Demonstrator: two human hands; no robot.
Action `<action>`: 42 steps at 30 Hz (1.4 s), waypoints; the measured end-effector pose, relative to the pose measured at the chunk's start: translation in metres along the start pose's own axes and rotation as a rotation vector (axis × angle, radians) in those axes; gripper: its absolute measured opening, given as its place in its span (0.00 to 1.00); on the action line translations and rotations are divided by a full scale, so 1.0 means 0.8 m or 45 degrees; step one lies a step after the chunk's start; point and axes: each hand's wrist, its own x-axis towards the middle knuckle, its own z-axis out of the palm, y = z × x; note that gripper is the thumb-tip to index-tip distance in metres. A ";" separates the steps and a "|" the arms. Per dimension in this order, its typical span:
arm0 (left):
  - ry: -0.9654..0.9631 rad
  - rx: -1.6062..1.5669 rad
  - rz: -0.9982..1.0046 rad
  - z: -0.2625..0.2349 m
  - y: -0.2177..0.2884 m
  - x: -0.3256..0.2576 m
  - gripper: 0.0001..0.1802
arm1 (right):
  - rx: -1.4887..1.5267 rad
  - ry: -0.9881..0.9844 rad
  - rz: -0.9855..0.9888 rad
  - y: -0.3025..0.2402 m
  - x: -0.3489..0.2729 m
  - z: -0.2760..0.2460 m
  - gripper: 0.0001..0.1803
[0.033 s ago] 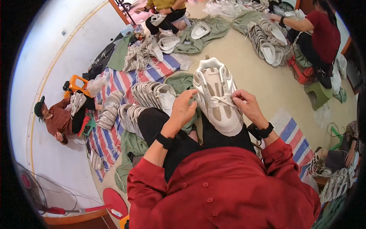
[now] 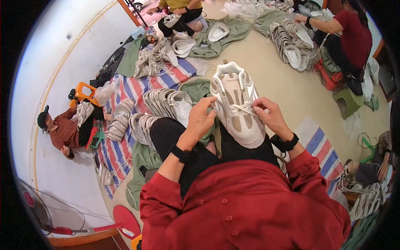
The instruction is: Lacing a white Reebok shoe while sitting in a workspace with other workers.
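Note:
A white and beige sneaker (image 2: pixel 235 104) rests on my lap, with its toe toward me and its tongue pointing away. My left hand (image 2: pixel 202 121) is at the shoe's left side, fingers pinched on a white lace (image 2: pixel 239 109). My right hand (image 2: pixel 271 116) is at the shoe's right side and pinches the other end of the same lace across the eyelets. Both wrists wear black bands, and my red sleeves come in from the lower edge.
A row of white sneakers (image 2: pixel 164 104) lies left of my knees on a striped mat (image 2: pixel 121 154). Other people sit on the floor at the left (image 2: pixel 62 129), far back (image 2: pixel 179 12) and right (image 2: pixel 354 37), with shoe piles (image 2: pixel 291 41). A green stool (image 2: pixel 348 102) stands at right, and a fan (image 2: pixel 39 208) at lower left.

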 end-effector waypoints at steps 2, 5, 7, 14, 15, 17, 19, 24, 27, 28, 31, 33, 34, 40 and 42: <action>-0.008 -0.021 -0.065 0.014 0.013 0.000 0.22 | -0.144 -0.028 -0.149 -0.007 -0.003 0.002 0.05; 0.010 -0.165 -0.129 0.033 0.022 -0.003 0.21 | -0.340 -0.082 -0.184 -0.025 -0.005 0.002 0.07; 0.058 -0.077 -0.034 0.040 0.027 -0.004 0.19 | -0.515 -0.130 -0.291 -0.031 -0.005 0.002 0.07; 0.077 -0.104 0.001 0.045 0.038 -0.005 0.18 | -0.629 -0.089 -0.359 -0.029 -0.005 0.010 0.07; 0.084 -0.070 0.013 0.046 0.038 -0.005 0.18 | -0.642 -0.067 -0.354 -0.030 -0.007 0.011 0.07; 0.093 -0.036 0.024 0.049 0.037 -0.007 0.18 | -0.655 -0.046 -0.350 -0.032 -0.008 0.012 0.07; 0.096 0.049 0.096 0.052 0.036 -0.008 0.17 | -0.728 -0.098 -0.407 -0.033 -0.007 0.012 0.08; 0.097 0.067 0.079 0.057 0.035 -0.011 0.17 | -0.674 -0.099 -0.364 -0.033 -0.005 0.011 0.06; 0.096 0.060 0.053 0.057 0.036 -0.011 0.19 | -0.269 -0.166 -0.091 -0.031 0.005 0.007 0.05; 0.091 0.054 0.047 0.058 0.035 -0.010 0.20 | 0.087 -0.204 0.133 -0.028 0.013 0.005 0.05; 0.086 0.023 0.050 0.056 0.035 -0.010 0.22 | 0.312 -0.177 0.118 -0.039 0.049 -0.004 0.06; 0.090 0.020 0.043 0.057 0.033 -0.009 0.22 | 0.373 -0.122 0.097 -0.033 0.087 -0.018 0.05; 0.099 0.020 0.033 0.059 0.031 -0.009 0.22 | 0.434 -0.074 0.073 -0.028 0.109 -0.026 0.05; 0.146 0.001 0.052 0.064 0.030 -0.010 0.21 | 0.316 0.007 0.025 -0.010 0.199 -0.061 0.07; 0.122 0.007 0.061 0.069 0.034 -0.006 0.20 | 0.112 0.072 -0.105 0.022 0.200 -0.068 0.08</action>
